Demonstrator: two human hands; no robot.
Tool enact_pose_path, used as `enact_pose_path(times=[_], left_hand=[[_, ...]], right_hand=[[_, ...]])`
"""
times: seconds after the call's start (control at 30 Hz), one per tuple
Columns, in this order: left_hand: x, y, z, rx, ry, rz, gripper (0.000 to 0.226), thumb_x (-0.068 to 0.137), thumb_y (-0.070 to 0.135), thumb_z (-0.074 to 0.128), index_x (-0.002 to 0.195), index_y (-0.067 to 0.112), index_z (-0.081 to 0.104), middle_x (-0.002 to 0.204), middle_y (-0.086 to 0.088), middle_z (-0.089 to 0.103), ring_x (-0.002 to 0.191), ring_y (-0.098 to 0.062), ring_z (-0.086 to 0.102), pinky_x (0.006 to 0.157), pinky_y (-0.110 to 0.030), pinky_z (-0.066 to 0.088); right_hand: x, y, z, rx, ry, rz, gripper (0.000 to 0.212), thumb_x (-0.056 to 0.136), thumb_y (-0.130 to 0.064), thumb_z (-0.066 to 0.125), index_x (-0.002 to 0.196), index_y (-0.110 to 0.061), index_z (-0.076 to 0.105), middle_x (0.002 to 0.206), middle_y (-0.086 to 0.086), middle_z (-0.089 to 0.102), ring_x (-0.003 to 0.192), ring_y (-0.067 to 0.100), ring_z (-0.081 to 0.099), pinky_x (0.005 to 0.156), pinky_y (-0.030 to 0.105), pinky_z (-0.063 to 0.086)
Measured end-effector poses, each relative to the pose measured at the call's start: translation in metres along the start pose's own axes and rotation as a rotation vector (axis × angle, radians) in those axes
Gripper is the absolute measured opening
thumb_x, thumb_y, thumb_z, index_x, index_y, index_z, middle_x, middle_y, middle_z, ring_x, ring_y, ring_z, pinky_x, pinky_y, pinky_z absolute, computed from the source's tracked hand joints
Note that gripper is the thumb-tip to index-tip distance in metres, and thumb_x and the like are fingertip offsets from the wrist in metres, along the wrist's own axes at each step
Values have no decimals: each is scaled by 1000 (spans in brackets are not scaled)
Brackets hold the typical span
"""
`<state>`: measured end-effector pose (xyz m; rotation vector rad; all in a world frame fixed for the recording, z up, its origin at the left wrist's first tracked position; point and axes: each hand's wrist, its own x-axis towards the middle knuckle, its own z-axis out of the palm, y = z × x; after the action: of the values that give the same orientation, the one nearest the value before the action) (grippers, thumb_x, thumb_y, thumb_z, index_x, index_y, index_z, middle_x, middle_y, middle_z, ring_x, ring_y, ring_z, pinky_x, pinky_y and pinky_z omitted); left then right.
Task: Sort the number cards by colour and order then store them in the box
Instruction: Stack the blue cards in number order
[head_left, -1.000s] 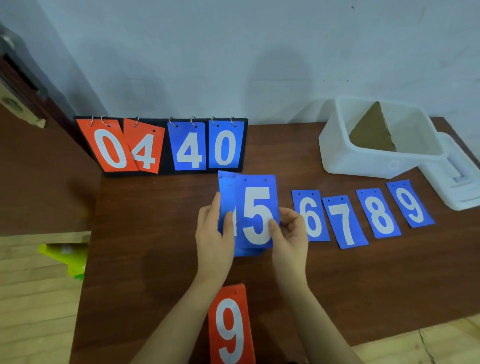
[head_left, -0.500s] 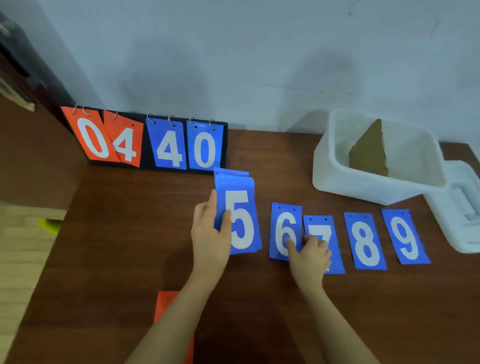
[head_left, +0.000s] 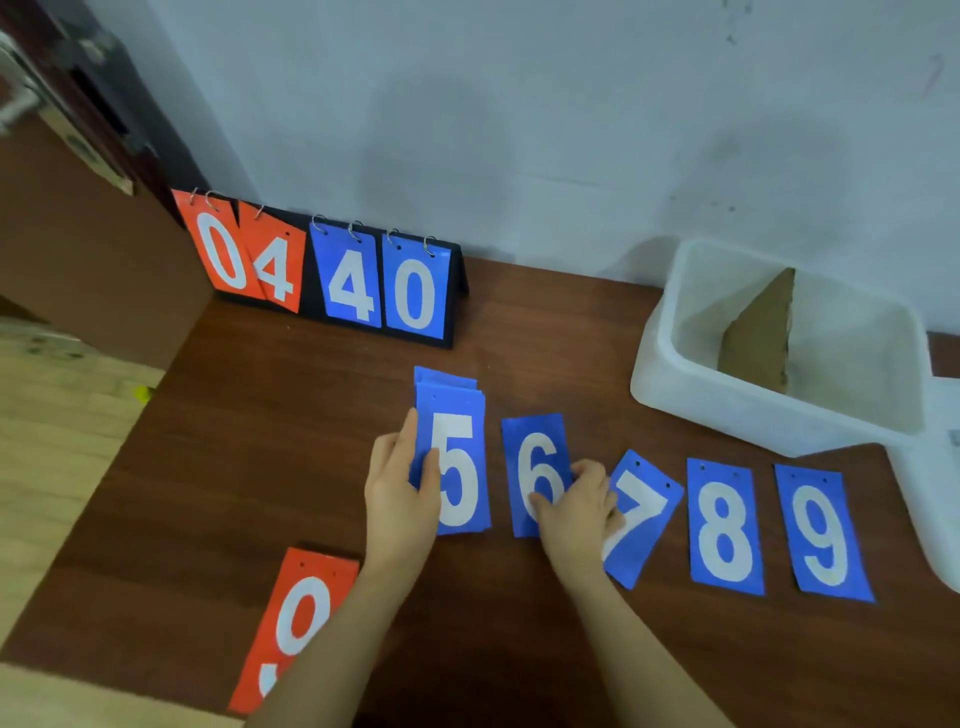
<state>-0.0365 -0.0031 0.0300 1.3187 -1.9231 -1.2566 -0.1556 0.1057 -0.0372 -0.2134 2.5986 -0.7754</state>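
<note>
Brown table: blue 5-topped stack pinched in left hand, right hand pinching blue 6 card.

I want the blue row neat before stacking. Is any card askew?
Yes. The blue 7 is tilted, its top leaning right, while the 6, 8 and 9 lie about straight. The right hand rests on the 6 and 7.

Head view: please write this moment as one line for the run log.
left hand: holds blue card stack topped by 5 | right hand: pinches blue 6 card on brown wooden table
</note>
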Motion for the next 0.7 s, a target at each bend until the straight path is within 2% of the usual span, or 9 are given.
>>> enact_pose_path(times=[0.1,0.13,0.2,0.27,0.37,0.53,0.63,0.7], left_hand=[[3,-5,-2,5,-3,-22,50,92,13,53,140,20,39,107,5,45,91,6,53,71,-17,49],[5,-7,-2,5,-12,-29,50,93,13,53,140,20,39,108,6,45,90,6,52,71,-17,49],[8,-11,-3,13,-24,-21,50,93,14,52,140,20,37,108,7,44,90,5,52,68,-13,47],[13,-13,-4,21,-40,-24,51,93,15,52,141,20,36,108,7,43,90,0,54,63,-10,46],[18,-14,-2,-10,-68,-37,50,93,16,52,141,20,36,110,6,43,93,-6,56,58,-10,49],[10,-4,16,14,-149,91,48,94,11,50,140,16,38,106,3,45,87,3,52,69,1,40],[5,-2,25,8,-177,119,50,91,11,54,139,15,39,104,3,46,90,-3,51,77,-3,37],[4,-4,25,-10,-187,112,52,90,10,56,139,16,39,105,2,47,91,-3,51,75,2,36]], right_hand=[[-3,-1,1,88,-20,-21,44,83,-10,65,118,-15,39,120,5,55,113,25,50,104,47,35],[-4,-2,-2,148,-16,-28,37,87,-9,61,117,-17,40,114,2,57,105,22,54,100,43,40],[-8,-9,-12,330,10,-55,26,93,-11,54,116,-17,44,106,-5,55,93,8,56,81,18,49],[-13,-18,-24,503,61,-106,24,93,-10,53,115,-16,47,104,-7,55,92,0,56,67,5,47],[-21,-31,-34,595,111,-196,23,91,-8,56,110,-18,48,101,-12,57,95,-1,58,74,8,50],[-26,-32,-19,601,28,-59,21,90,-12,59,108,-20,51,102,-7,59,97,6,59,72,16,50],[-32,-34,-14,580,35,-56,17,88,-13,62,102,-19,55,97,-7,61,91,7,59,69,13,48],[-35,-32,-15,546,59,-66,10,88,-17,62,97,-20,58,94,-9,61,91,6,59,70,14,48]])
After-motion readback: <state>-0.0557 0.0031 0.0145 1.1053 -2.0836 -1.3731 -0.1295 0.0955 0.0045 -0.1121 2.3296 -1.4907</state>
